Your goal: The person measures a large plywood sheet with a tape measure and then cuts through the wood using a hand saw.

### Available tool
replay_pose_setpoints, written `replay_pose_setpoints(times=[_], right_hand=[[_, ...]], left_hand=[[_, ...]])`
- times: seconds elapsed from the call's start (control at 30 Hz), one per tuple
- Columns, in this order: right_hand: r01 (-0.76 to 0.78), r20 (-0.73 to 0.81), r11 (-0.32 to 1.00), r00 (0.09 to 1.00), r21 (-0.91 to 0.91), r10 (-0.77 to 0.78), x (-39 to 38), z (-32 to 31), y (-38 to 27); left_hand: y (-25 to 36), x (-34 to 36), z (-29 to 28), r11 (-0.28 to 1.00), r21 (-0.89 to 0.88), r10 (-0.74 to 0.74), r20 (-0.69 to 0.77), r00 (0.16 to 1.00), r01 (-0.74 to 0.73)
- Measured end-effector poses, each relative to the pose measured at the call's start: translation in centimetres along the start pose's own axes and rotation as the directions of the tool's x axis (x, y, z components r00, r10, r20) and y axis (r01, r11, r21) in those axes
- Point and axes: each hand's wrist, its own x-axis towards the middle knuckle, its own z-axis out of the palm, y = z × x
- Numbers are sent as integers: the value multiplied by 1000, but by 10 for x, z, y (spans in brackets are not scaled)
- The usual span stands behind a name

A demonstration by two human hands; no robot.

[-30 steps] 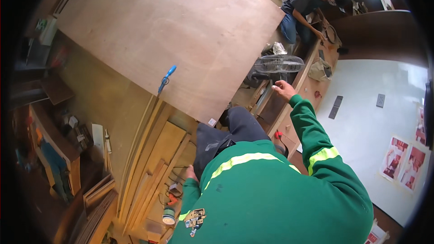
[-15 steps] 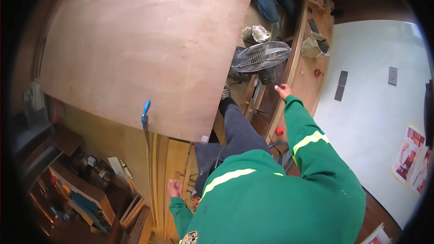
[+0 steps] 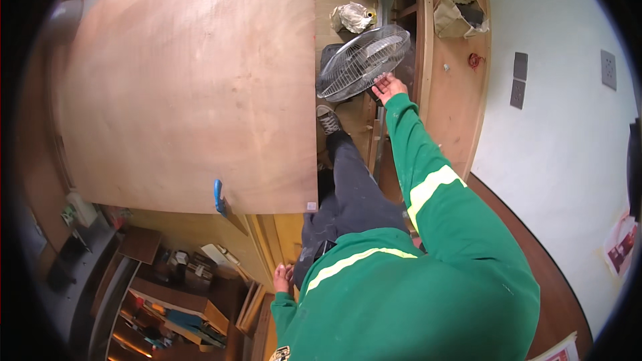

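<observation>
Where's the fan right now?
In the head view, the wire-caged fan is near the top, right of centre, between the large plywood sheet and the wooden benchtop, just below a crumpled pale bundle.

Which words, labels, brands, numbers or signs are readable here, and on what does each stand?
No text can be read.
Pale label on the corner of the wooden board: too small.
Papers at right and lower right: too blurred.
Print on the green shirt: cut off by the picture's lower edge.
</observation>
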Motion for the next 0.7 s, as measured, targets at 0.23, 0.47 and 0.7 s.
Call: replay_pose_setpoints(times=[0.23, 0.47, 0.7], right_hand=[[49, -180, 965, 979, -257, -98, 14, -9, -5], [33, 15, 999, 999, 1, -33, 28, -3, 6], [238, -47, 971, 970, -6, -238, -7, -36, 16]], left_hand=[[50, 28, -13, 999, 25, 31, 0, 1000, -31], [38, 43, -16, 995, 37, 95, 17, 995, -95], [-24, 29, -47, 1000, -23, 11, -37, 999, -12]])
